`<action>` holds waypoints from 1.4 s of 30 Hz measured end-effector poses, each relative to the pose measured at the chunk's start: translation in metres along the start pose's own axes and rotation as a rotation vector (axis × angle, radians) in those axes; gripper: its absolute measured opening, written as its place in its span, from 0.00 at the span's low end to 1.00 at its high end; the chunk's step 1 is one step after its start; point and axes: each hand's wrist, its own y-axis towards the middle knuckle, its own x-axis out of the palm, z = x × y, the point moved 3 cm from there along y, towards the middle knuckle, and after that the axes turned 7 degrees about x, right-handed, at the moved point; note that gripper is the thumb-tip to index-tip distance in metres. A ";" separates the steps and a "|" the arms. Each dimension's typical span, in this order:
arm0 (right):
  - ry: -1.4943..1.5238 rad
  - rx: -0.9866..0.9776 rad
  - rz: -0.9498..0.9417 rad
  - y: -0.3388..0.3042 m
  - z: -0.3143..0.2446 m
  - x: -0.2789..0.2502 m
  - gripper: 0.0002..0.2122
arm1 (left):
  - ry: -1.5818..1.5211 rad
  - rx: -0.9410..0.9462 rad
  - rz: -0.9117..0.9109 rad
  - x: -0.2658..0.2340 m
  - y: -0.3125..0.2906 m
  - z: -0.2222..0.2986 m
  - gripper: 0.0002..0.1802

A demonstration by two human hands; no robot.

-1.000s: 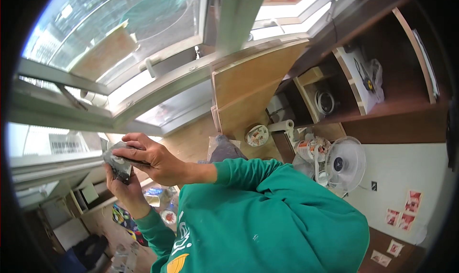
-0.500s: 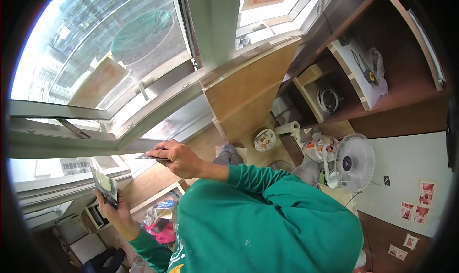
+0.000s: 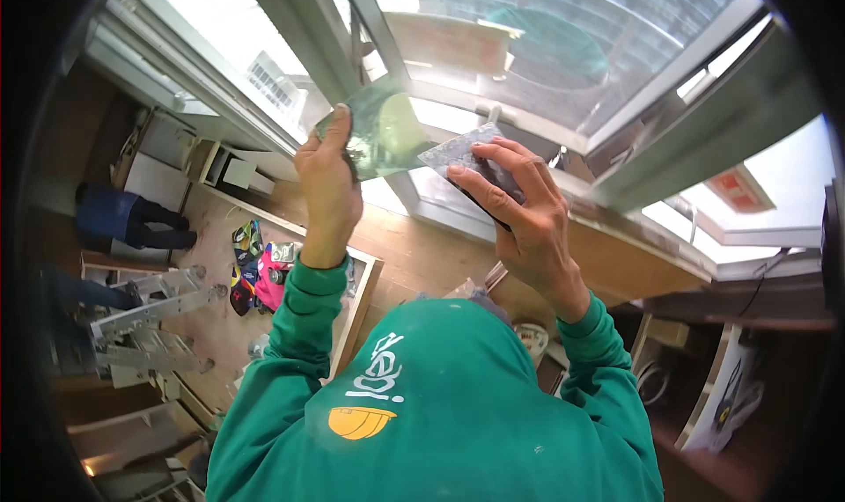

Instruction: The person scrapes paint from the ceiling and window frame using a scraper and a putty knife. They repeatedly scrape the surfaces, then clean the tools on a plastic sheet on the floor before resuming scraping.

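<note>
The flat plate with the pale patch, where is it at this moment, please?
In the head view, the plate is upper left of centre, in the left hand, with the grey blade in the right hand close at its right.

Left fingers [image 3: 335, 130] and right fingers [image 3: 519, 169] grip, forearms [image 3: 304, 313] raised.

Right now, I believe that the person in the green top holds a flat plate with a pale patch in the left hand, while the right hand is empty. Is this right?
Not quite: the right hand is not empty. The head view shows it gripping a flat grey blade. The left hand does hold the flat plate with a pale patch.
</note>
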 end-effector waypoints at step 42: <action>-1.102 -0.817 0.856 0.382 -0.230 -0.236 0.22 | 0.476 0.169 0.059 -0.192 -0.008 -0.070 0.18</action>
